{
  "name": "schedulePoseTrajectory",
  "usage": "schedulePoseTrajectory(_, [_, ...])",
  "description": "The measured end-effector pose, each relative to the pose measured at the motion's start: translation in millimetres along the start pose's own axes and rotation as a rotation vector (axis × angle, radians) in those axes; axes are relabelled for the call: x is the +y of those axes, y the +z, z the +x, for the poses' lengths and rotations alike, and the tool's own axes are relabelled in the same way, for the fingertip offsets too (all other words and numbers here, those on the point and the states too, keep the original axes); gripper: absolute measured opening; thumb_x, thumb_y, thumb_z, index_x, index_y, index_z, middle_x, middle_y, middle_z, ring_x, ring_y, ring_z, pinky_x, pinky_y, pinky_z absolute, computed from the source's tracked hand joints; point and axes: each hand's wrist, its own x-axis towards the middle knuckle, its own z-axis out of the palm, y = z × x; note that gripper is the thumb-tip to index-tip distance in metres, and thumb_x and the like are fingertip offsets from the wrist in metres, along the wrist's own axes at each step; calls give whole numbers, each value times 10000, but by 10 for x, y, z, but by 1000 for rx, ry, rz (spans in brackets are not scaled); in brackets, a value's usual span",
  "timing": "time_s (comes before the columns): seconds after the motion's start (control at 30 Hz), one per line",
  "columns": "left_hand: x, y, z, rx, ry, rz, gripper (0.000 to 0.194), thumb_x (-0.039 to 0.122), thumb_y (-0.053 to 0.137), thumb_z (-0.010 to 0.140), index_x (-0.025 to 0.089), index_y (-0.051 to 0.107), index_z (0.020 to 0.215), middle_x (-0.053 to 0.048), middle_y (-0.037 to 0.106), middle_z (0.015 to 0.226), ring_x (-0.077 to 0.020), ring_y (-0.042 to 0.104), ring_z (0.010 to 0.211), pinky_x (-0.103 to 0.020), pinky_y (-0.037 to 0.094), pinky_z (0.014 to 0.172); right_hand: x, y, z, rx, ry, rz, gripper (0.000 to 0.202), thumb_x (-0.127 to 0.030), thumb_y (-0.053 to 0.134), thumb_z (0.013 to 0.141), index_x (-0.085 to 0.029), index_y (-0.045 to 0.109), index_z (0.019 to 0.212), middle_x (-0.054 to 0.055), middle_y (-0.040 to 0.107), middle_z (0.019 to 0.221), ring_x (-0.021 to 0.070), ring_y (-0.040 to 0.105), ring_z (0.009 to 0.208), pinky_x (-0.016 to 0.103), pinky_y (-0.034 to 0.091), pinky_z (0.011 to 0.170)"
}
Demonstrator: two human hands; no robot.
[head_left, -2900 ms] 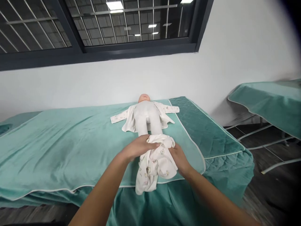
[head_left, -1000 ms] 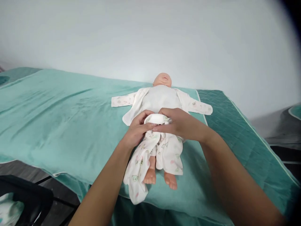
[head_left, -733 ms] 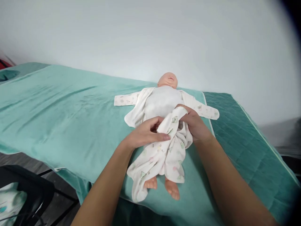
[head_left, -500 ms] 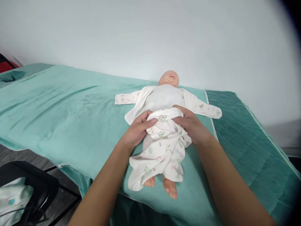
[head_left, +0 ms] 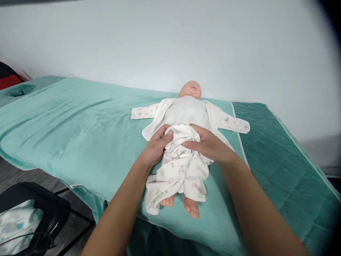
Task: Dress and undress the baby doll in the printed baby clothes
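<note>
Plainly, our left hand (head_left: 157,147) and right hand (head_left: 211,145) both grip the gathered waistband (head_left: 182,128) of the printed trousers (head_left: 183,174), which extend toward six o'clock, over the lower half of the doll (head_left: 188,110). Its open jacket (head_left: 155,124) spreads at twelve; a black chair (head_left: 50,199) stands at eight. Our grasp hides part of the rumpled white cloth, dotted with green and pink figures.

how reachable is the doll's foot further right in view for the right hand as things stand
Probably yes: the foot sticks out bare below the printed trousers with nothing over it, though the right hand would likely have to let go of them first.
</note>
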Motion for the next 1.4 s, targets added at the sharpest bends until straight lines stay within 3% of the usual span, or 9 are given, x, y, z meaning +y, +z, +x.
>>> schedulePoseTrajectory(0.13, [79, 43, -31, -147, -65, 158, 492, 361, 842, 665, 210, 604, 1068, 9, 588, 899, -118, 536, 765, -203, 423, 650, 92, -36, 28, 137, -26, 243, 239, -304, 745, 758, -229, 572, 905, -44, 589, 763, 121, 539, 650, 239, 436, 610])
schedulePoseTrajectory(0.3, [104, 58, -56, -80, -113, 166, 324, 357, 800, 717, 186, 624, 928, 27, 580, 782, -102, 525, 670, -204, 395, 599, 76, -25, 30, 131, 9, 275, 265, -281, 741, 742, -247, 548, 922, -67, 546, 715, 99, 466, 569, 218, 386, 547])
schedulePoseTrajectory(0.43, [56, 55, -49, 10, -69, 14, 301, 377, 764, 758, 200, 631, 963, 17, 620, 829, -114, 559, 709, -217, 428, 652, 16, 5, 26, 124, 7, 70, 239, -351, 732, 776, -227, 601, 932, -37, 584, 768, 122, 520, 648, 234, 410, 580])
schedulePoseTrajectory(0.63, [28, 49, -33, 53, -17, -50, 299, 390, 668, 853, 192, 638, 1075, -37, 666, 953, -157, 613, 822, -262, 472, 742, -72, 25, -16, -118, 36, -174, 504, -327, 801, 719, -268, 644, 1194, 10, 691, 1090, 240, 619, 1007, 345, 489, 839])
schedulePoseTrajectory(0.8, [40, 43, -47, 65, -34, -21, 280, 438, 649, 861, 189, 640, 987, -11, 626, 848, -134, 573, 736, -236, 443, 653, -4, 40, -32, -5, 45, -60, 452, -346, 739, 785, -255, 645, 1218, 39, 699, 1134, 252, 633, 1038, 388, 496, 879])
schedulePoseTrajectory(0.9, [50, 54, -52, 59, -51, 47, 303, 478, 651, 849, 182, 626, 907, 10, 576, 794, -103, 509, 673, -211, 399, 603, 53, 38, -12, 104, 16, 180, 392, -299, 749, 760, -226, 653, 1133, 35, 712, 1029, 226, 655, 944, 352, 515, 814])
schedulePoseTrajectory(1.0, [63, 50, -50, -3, -55, 144, 348, 488, 702, 797, 187, 627, 955, 12, 571, 814, -102, 495, 680, -210, 389, 611, 71, 32, 8, 162, 5, 304, 308, -297, 752, 750, -217, 652, 1030, 28, 703, 959, 198, 648, 841, 303, 507, 707])
schedulePoseTrajectory(1.17, [116, 33, -51, -90, -73, 254, 566, 342, 876, 580, 204, 616, 1064, -3, 601, 904, -144, 535, 779, -235, 413, 677, 62, 26, 15, 188, 12, 298, 348, -385, 782, 728, -211, 630, 988, 33, 682, 935, 175, 604, 745, 283, 471, 623])
schedulePoseTrajectory(1.4, [57, 27, -56, -16, -95, 147, 350, 325, 799, 699, 195, 644, 985, -2, 616, 856, -152, 562, 767, -250, 430, 675, 72, 24, 22, 183, -17, 142, 303, -411, 764, 758, -219, 636, 956, 0, 655, 866, 162, 583, 757, 275, 457, 665])
